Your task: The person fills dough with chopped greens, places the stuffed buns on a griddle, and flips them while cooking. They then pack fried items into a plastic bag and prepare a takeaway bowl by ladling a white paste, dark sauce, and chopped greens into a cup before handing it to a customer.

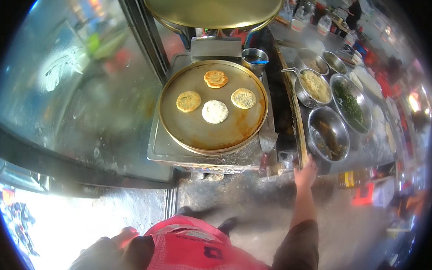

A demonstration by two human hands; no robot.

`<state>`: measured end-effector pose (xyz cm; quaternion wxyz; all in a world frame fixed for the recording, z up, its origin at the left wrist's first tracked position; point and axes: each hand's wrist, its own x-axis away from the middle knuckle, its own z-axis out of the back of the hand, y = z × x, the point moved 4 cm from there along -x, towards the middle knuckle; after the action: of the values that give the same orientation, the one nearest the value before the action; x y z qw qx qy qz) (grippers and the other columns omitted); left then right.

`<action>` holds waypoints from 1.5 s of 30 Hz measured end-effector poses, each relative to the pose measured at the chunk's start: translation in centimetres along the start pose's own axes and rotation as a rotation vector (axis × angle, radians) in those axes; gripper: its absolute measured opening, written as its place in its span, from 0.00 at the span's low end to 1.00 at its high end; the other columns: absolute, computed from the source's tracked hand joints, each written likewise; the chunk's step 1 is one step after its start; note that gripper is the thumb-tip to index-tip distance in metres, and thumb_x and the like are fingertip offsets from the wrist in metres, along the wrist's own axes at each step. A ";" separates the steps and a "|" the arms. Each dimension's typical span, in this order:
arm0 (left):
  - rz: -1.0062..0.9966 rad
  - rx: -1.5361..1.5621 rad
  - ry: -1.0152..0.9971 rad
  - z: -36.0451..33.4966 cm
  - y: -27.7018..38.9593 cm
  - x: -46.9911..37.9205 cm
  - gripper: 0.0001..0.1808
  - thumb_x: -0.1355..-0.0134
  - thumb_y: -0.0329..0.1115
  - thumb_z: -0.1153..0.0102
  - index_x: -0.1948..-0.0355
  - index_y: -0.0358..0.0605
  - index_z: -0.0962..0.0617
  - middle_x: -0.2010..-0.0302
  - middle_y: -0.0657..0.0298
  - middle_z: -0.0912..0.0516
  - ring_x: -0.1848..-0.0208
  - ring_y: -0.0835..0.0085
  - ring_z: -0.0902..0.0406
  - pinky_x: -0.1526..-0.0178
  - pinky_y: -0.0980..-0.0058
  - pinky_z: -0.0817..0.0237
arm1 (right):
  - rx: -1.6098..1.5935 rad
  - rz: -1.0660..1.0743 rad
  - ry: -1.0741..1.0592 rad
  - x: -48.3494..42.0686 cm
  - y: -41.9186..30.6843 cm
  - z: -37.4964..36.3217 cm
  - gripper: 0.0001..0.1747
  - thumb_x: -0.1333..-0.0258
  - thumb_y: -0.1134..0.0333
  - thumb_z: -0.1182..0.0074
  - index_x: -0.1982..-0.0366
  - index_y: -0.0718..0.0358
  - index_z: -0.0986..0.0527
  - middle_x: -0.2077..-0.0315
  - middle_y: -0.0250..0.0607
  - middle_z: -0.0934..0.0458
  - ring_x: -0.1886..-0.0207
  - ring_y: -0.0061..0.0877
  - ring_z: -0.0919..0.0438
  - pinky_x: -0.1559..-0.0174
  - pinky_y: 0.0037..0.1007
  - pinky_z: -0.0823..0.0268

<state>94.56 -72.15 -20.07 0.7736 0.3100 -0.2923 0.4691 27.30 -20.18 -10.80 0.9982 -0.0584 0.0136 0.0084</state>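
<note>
My right hand point(306, 172) rests on the near end of a long wooden edge strip point(295, 120) of the side table; whether its fingers grip is unclear. My left hand point(126, 236) is blurred at my left side, beside the red apron point(192, 253), its fingers indistinct. Before me, a round griddle point(205, 134) bears several flatbreads: a browned one point(216, 79) at the back, a golden one point(188, 101) at left, a speckled one point(243, 98) at right and a pale, floury one point(215, 112) nearest me. A metal scraper point(267, 141) lies right of the griddle.
A round lid point(214, 8) stands raised behind the griddle. Beside it is a metal pot point(254, 60) with a blue-handled tool. On the right table are a bowl of chopped greens point(349, 104), a pot of pale shreds point(315, 87) and a bowl of brown filling point(328, 134). Glass point(77, 92) borders the left.
</note>
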 end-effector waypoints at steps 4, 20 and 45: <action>0.082 0.053 -0.043 -1.0 6.1 3.8 0.26 0.45 0.49 0.39 0.52 0.40 0.20 0.57 0.50 0.16 0.52 0.61 0.19 0.48 0.64 0.29 | -0.095 0.150 0.019 -0.2 1.0 0.1 0.45 0.58 0.67 0.34 0.36 0.62 0.40 0.47 0.50 0.31 0.42 0.45 0.31 0.43 0.42 0.34; -0.025 0.145 -0.187 -0.6 14.0 -7.7 0.20 0.43 0.46 0.39 0.53 0.46 0.19 0.65 0.57 0.14 0.65 0.67 0.16 0.60 0.66 0.26 | -1.301 -0.359 -0.704 17.7 -6.1 2.5 0.15 0.48 0.73 0.50 0.56 0.57 0.31 0.76 0.33 0.28 0.83 0.18 0.32 0.85 0.21 0.42; -0.005 0.488 -0.055 -1.5 10.8 -14.3 0.19 0.44 0.47 0.41 0.58 0.45 0.17 0.65 0.55 0.14 0.66 0.65 0.15 0.59 0.67 0.26 | -0.313 0.736 -0.559 -2.1 -30.8 -0.2 0.35 0.46 0.58 0.43 0.38 0.60 0.35 0.59 0.50 0.21 0.56 0.41 0.21 0.53 0.40 0.29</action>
<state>79.45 -74.84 -29.44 0.6684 0.5012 -0.1906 0.5154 25.73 -50.87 -7.38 0.8735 -0.1947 -0.2368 0.3781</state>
